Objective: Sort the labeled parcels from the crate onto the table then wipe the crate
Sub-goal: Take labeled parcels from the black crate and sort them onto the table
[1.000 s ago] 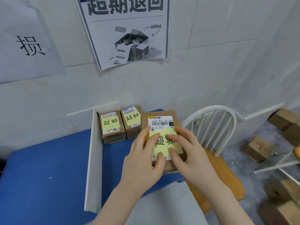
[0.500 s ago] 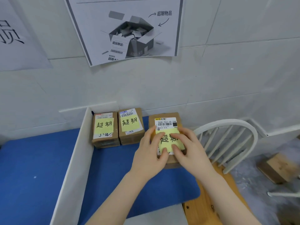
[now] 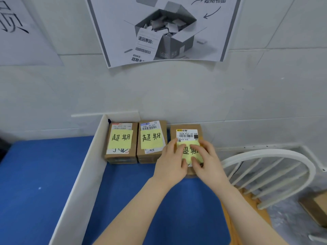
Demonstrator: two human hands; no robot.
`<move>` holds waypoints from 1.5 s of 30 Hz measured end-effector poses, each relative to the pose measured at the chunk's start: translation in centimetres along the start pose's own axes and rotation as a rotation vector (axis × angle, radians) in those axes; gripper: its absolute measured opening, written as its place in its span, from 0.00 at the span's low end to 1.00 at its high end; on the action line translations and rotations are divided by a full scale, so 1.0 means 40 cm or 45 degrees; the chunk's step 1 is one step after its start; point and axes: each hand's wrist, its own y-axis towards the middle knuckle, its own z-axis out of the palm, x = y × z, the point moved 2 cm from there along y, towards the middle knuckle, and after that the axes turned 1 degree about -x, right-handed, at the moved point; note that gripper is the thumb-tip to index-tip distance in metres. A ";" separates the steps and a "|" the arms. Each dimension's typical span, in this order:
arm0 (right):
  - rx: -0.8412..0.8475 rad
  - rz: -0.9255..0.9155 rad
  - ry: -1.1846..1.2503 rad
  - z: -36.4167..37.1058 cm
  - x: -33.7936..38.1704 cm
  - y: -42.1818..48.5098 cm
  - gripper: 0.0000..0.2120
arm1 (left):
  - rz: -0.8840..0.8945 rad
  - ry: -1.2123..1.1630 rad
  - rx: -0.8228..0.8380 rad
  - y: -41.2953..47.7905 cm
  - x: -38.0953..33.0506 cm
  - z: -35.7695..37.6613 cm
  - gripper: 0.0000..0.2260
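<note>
Three brown cardboard parcels stand in a row on the blue table (image 3: 35,183) against the wall, each with a yellow handwritten note on top. The left parcel (image 3: 122,142) and the middle parcel (image 3: 152,140) are untouched. On the right parcel (image 3: 187,133), both my hands lie flat. My left hand (image 3: 170,165) covers its left side, and my right hand (image 3: 206,161) covers its right side. Straight fingers press on its yellow note (image 3: 190,151), thumbs meeting near the front edge. The crate is out of view.
A white upright board (image 3: 85,174) divides the table left of the parcels. To the right, a white-backed wooden chair (image 3: 283,156) stands close to the table's edge. A cardboard box (image 3: 316,207) sits on the floor beyond. Posters (image 3: 168,32) hang on the wall.
Both hands have carried the right parcel away from me, from over the table's right edge to the wall, in line with the other two.
</note>
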 end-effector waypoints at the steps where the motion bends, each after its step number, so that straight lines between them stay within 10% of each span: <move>1: 0.003 0.015 -0.005 0.009 -0.003 0.006 0.17 | -0.006 0.028 0.010 0.007 0.002 0.005 0.21; 25: 0.277 0.215 -0.244 0.027 0.057 0.128 0.22 | -0.116 0.069 0.024 -0.017 0.033 -0.140 0.16; 32: 0.161 -0.189 -0.397 0.016 0.343 0.058 0.20 | -0.099 0.482 -0.258 -0.180 0.090 -0.358 0.19; 45: 0.341 -0.661 -0.226 0.261 0.801 -0.111 0.15 | -0.785 0.689 -0.271 -0.623 0.369 -0.565 0.24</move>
